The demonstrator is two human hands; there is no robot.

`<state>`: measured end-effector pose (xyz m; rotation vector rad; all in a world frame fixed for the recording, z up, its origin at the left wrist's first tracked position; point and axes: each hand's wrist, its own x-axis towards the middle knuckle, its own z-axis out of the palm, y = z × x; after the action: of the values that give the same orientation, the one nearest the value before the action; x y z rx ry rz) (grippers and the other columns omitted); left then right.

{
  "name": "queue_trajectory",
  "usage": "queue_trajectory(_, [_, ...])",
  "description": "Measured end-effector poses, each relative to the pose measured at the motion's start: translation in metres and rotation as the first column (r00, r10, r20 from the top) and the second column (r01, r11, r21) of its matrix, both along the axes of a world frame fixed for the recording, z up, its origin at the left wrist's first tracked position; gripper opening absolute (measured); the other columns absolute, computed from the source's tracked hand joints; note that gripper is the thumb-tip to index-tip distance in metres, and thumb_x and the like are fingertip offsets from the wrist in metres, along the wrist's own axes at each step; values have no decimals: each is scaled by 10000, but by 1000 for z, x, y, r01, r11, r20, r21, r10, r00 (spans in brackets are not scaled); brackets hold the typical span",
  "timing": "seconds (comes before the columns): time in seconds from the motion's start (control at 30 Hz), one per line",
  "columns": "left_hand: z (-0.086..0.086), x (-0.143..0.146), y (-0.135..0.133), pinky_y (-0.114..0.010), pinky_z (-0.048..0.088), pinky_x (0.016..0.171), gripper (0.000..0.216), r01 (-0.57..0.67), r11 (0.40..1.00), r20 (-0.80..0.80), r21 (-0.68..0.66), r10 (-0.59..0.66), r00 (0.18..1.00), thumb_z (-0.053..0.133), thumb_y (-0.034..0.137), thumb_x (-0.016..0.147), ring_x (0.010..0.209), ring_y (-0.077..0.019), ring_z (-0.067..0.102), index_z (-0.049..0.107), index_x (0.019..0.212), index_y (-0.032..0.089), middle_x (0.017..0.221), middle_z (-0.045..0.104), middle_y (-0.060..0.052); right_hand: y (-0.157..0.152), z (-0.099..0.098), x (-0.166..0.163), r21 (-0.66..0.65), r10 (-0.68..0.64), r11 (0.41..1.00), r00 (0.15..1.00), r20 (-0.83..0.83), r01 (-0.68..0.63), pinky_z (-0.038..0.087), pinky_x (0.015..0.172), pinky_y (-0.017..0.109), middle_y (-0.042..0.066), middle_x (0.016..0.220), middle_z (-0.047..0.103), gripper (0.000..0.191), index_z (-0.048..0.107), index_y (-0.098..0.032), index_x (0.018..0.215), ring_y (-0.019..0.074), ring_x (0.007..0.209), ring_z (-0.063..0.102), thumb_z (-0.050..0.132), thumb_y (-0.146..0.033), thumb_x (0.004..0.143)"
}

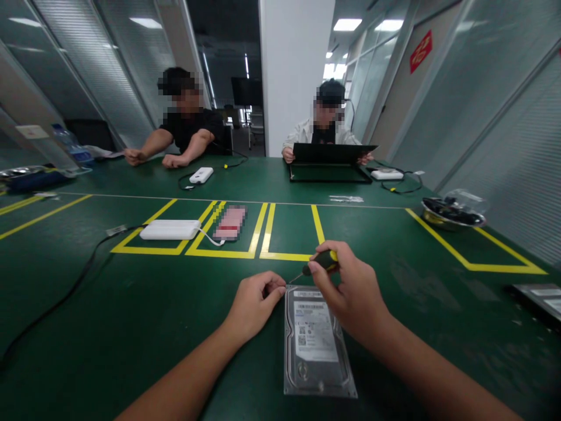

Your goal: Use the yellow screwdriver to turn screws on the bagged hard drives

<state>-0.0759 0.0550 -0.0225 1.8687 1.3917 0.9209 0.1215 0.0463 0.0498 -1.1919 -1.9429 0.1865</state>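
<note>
A silver hard disk drive with a white label lies flat on the green table, right in front of me. My right hand is closed round a small screwdriver with a black and yellow handle, held just beyond the drive's far edge. The screwdriver's thin tip points left toward my left hand. That hand's fingers are pinched together at the tip, by the drive's far left corner. Whatever they pinch is too small to make out.
A white power bank with a cable and a pink blurred object lie in yellow-taped boxes. A metal bowl of dark parts stands at right, a dark tray at the right edge. Two people sit opposite, one behind a laptop.
</note>
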Motion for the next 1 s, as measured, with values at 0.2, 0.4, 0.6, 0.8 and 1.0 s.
queue_trajectory(0.2, [2,0,1,-245,393,598,113,6,1000,-11,-13,-6,1000,600,220,846,650,-154,579,701,825,173,708,663,1,-1,-4,1,-37,16,999,999,-27,-17,463,619,231,41,853,672,175,519,-175,1062,125,676,634,502,-286,928])
queue_trajectory(0.4, [2,0,2,-240,395,587,124,19,1000,-9,-12,-19,1000,594,228,851,644,-155,585,702,821,176,711,672,-2,1,-8,0,-48,34,998,999,-33,-36,465,620,233,48,850,672,185,516,-168,1064,128,674,634,498,-290,927])
queue_trajectory(0.6, [0,-1,2,-238,395,599,117,17,1000,-8,-12,-17,1000,592,206,852,659,-154,585,697,810,177,717,667,4,2,-8,1,-32,22,999,999,-32,-23,466,620,230,42,844,670,180,515,-171,1067,120,661,629,501,-284,928])
queue_trajectory(0.8, [1,-1,1,-240,396,609,111,25,999,11,-28,-25,1000,590,195,856,651,-148,578,692,817,178,709,656,11,1,-7,1,-44,33,998,999,-43,-35,466,595,215,29,822,659,174,516,-169,1063,109,638,622,505,-277,927])
queue_trajectory(1.0, [1,-1,1,-245,392,606,110,15,1000,1,-23,-15,1000,590,195,849,651,-153,577,688,804,174,701,652,7,2,-6,2,-27,14,1000,999,-47,-15,469,601,221,37,825,656,160,519,-168,1047,123,679,639,501,-270,925])
